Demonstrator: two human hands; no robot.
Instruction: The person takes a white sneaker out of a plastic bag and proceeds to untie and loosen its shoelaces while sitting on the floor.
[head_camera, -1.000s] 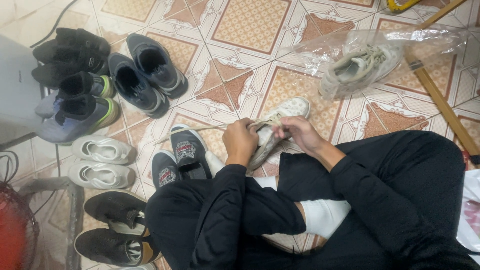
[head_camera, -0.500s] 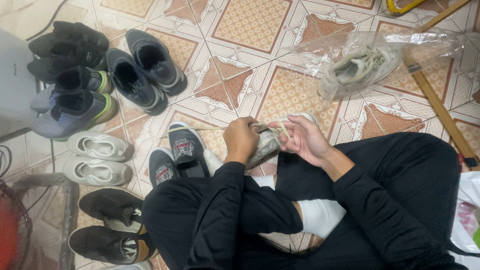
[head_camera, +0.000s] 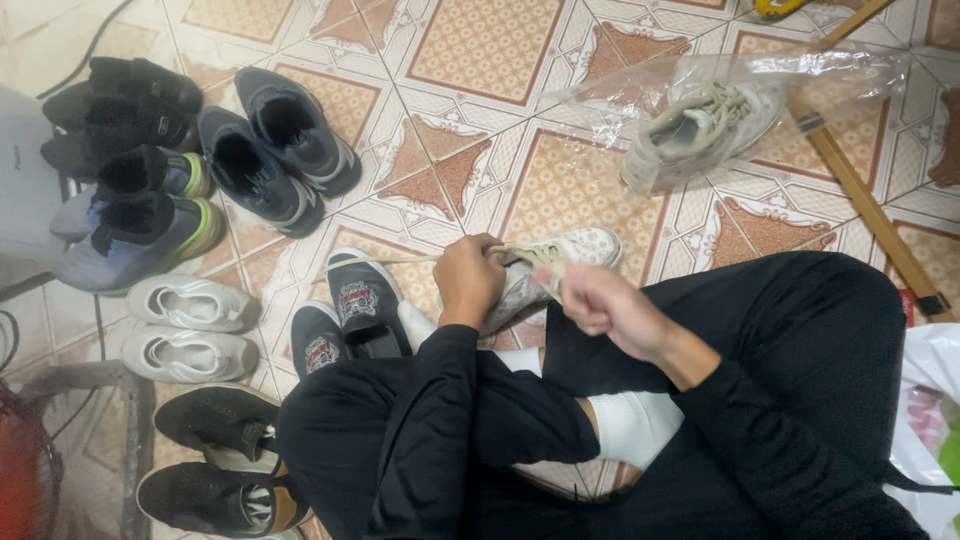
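Note:
A pale, worn sneaker (head_camera: 575, 248) lies on the tiled floor in front of my crossed legs. My left hand (head_camera: 468, 280) is closed on its upper and on a cream shoelace (head_camera: 385, 259) that stretches out to the left. My right hand (head_camera: 598, 303) pinches the other end of the lace just right of the sneaker. Both sleeves and trousers are black, and a white sock (head_camera: 635, 425) shows below.
A matching sneaker sits in a clear plastic bag (head_camera: 700, 120) at the upper right beside a wooden stick (head_camera: 868, 205). Several pairs of shoes lie to the left: dark trainers (head_camera: 270, 145), white slip-ons (head_camera: 190, 325), black slippers (head_camera: 345, 315), black shoes (head_camera: 215, 450). A red fan (head_camera: 20, 470) stands at the lower left.
My right hand has pulled away from the sneaker to the right, drawing the lace. The sneaker's toe now shows. The view shifted slightly.

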